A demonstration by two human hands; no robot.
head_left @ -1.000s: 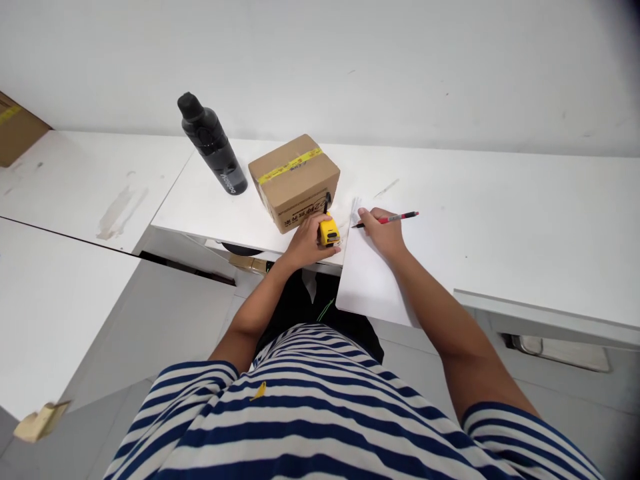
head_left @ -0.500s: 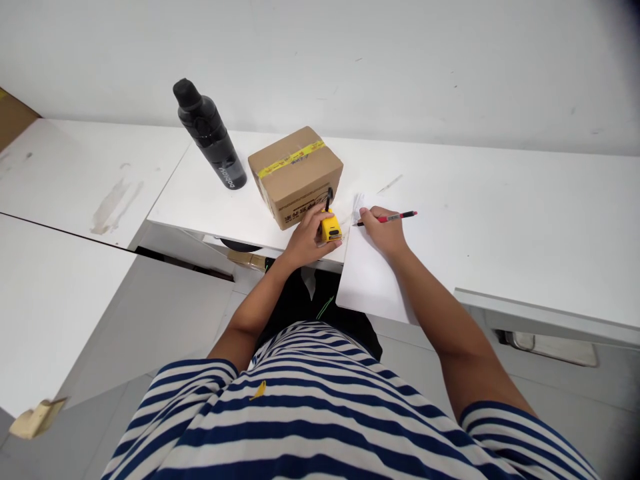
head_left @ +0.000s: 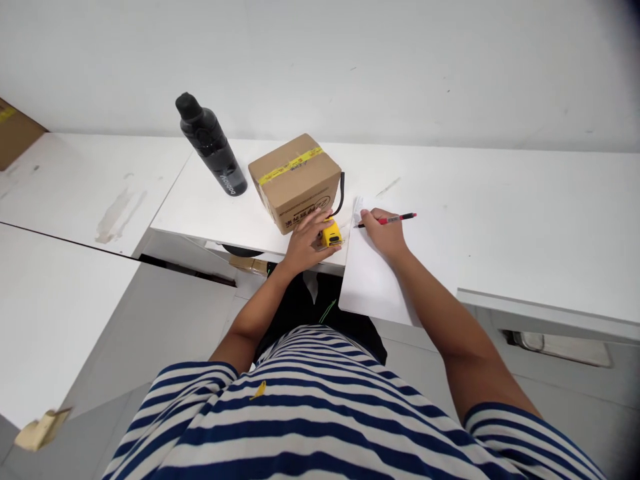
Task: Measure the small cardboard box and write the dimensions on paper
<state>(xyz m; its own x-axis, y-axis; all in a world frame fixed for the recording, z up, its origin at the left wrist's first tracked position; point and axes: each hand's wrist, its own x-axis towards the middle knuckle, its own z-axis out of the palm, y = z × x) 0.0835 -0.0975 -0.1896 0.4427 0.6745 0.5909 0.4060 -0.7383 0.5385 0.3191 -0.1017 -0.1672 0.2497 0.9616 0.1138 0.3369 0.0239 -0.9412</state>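
Observation:
My left hand (head_left: 306, 245) is closed around a yellow tape measure (head_left: 331, 235) at the front edge of the white table. A black wrist strap (head_left: 342, 193) loops up from it beside the cardboard box (head_left: 296, 179), which has yellow tape across its top and dark print on its side. My right hand (head_left: 385, 233) grips a red and black pen (head_left: 397, 219), its tip down at the upper left of a white sheet of paper (head_left: 373, 287). Part of the paper lies under my right hand and forearm, and it overhangs the table's front edge.
A dark bottle (head_left: 213, 147) stands left of the box, near the wall. Another cardboard box (head_left: 17, 137) shows at the far left. A white panel or tabletop (head_left: 55, 307) lies to the left, with a tan piece (head_left: 44, 430) at its corner. The white table (head_left: 540, 227) stretches right.
The tape measure's black strap has swung up and right, now arching beside the box. The view has tilted slightly; both hands keep their holds and the pen stays on the paper.

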